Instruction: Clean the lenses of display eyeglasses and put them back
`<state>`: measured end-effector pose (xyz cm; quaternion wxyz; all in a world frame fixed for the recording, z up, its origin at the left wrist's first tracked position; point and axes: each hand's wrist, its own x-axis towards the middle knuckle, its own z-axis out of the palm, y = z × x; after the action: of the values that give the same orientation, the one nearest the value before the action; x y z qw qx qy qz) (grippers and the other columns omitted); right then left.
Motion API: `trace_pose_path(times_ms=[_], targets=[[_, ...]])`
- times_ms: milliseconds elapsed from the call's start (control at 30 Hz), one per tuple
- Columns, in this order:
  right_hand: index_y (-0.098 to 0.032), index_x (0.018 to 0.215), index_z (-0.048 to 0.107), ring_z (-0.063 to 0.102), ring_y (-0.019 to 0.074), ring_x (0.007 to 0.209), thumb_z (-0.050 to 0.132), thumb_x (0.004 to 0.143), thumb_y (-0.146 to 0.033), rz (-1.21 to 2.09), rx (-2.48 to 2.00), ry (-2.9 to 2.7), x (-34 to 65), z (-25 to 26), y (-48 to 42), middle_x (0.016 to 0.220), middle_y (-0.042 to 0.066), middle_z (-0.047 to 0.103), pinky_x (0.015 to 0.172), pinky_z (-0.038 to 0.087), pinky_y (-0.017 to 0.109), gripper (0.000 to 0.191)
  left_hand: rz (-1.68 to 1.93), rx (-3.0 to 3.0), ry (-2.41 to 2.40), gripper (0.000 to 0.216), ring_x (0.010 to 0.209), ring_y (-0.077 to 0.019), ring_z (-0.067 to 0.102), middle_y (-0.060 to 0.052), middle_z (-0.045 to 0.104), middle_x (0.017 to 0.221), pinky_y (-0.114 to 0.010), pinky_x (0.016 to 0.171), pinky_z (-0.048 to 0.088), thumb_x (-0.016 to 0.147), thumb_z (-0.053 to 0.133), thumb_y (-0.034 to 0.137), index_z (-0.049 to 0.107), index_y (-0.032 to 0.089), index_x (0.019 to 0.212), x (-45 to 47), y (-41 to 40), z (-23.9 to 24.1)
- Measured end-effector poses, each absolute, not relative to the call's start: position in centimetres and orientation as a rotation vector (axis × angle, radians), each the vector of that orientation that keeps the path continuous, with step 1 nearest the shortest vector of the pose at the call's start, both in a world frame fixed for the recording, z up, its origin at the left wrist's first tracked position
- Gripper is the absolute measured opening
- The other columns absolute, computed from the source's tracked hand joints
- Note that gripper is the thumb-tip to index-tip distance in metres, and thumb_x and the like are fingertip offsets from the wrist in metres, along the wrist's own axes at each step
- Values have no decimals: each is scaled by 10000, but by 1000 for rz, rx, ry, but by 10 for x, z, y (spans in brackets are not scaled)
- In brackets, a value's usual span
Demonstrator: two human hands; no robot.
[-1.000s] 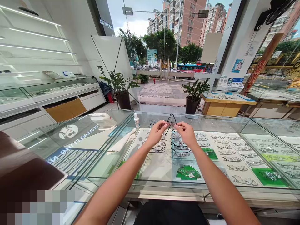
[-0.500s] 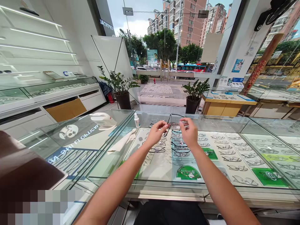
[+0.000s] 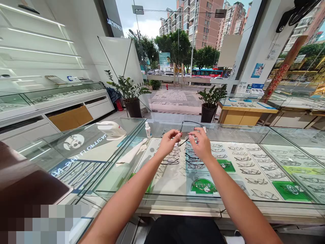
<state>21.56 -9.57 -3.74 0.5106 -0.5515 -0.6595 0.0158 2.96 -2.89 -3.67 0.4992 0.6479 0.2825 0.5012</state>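
Note:
A pair of black-framed eyeglasses (image 3: 181, 127) is held up over the glass counter. The fingertips of my left hand (image 3: 168, 141) pinch its front on the left side. One thin temple runs rightward above my right hand (image 3: 201, 143); the other comes lower, toward that hand's thumb. The right fingers are bent and meet the lower temple, though the exact contact is small and partly hidden. Beneath both hands, rows of eyeglasses (image 3: 195, 156) lie inside the display case (image 3: 162, 183).
A white spray bottle (image 3: 148, 130) and a pale cloth (image 3: 132, 154) rest on the counter to the left, near a white device (image 3: 111, 130). Green display cards (image 3: 204, 186) lie under the glass. Two potted plants (image 3: 133, 107) stand beyond the counter.
The eyeglasses have turned, so both temples now show, one high and one low. My right hand has shifted slightly left and its fingers have moved to the lower temple. My left hand keeps its pinch.

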Motion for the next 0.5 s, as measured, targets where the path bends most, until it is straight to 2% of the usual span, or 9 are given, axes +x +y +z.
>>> trace_pose_path(times_ms=[100, 233, 367, 433, 500], targets=[[-250, 1088, 773, 650, 269, 1103, 548, 1011, -439, 30, -1353, -1568, 218, -39, -93, 1445, 122, 549, 804, 533, 378, 305, 1266, 1463, 704, 440, 958, -208, 674, -75, 718, 1003, -357, 845, 609, 800, 809, 588, 693, 184, 931, 27, -27, -34], [-226, 1030, 782, 577, 318, 1229, 550, 1012, -425, -61, -1352, -1561, 220, -41, -90, 1455, 147, 548, 1019, 471, 478, 306, 1326, 1361, 712, 465, 1003, -216, 678, -83, 729, 1042, -389, 890, 620, 770, 833, 595, 692, 185, 939, 25, -22, -34], [-234, 967, 775, 568, 311, 1155, 551, 1021, -431, -126, -1437, -1587, 222, -44, -87, 1193, 111, 701, 1033, 408, 496, 302, 1412, 1312, 732, 466, 1037, -224, 679, -86, 719, 1072, -397, 885, 629, 771, 833, 588, 678, 187, 952, 22, -18, -35], [-240, 923, 765, 577, 296, 1069, 558, 1023, -437, -148, -1505, -1578, 222, -46, -86, 1041, 82, 735, 1038, 370, 516, 303, 1444, 1296, 739, 462, 1044, -224, 677, -85, 711, 1082, -396, 877, 631, 776, 828, 586, 675, 188, 953, 21, -16, -35], [-239, 883, 752, 577, 294, 1045, 564, 1024, -436, -179, -1537, -1554, 221, -47, -86, 972, 71, 745, 1090, 298, 561, 307, 1437, 1290, 736, 455, 1042, -221, 672, -84, 706, 1078, -395, 881, 631, 774, 834, 576, 682, 186, 951, 21, -17, -34]])
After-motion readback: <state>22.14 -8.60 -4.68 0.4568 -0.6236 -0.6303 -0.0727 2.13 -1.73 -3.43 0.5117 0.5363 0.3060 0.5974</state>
